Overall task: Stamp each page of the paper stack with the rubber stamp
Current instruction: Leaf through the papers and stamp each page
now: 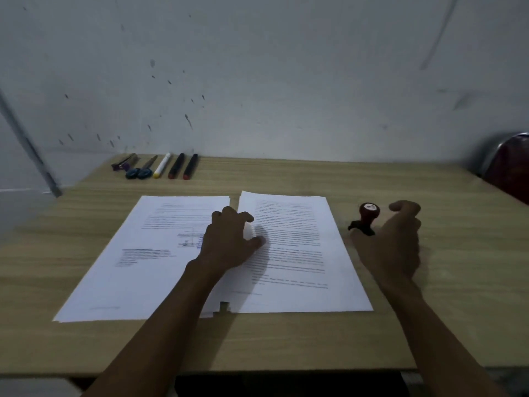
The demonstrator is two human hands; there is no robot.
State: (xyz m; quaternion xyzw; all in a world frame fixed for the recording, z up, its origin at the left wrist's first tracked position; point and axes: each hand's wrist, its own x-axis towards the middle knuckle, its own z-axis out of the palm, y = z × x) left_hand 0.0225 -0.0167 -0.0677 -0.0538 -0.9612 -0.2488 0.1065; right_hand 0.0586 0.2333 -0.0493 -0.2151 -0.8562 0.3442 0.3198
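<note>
Stamp (367, 218) stood upright on the surface (286, 339) just right of the stack (300, 253), handle up, immediately left of the right hand (396, 245), loosely curled and holding nothing; left hand (229, 239) rested on the stack, fingers spread.

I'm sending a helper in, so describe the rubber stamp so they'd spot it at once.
Start at the wooden table; right of the right paper stack stands the rubber stamp, beside the right hand. Alone there, it has a dark red knob on a black base.
</note>
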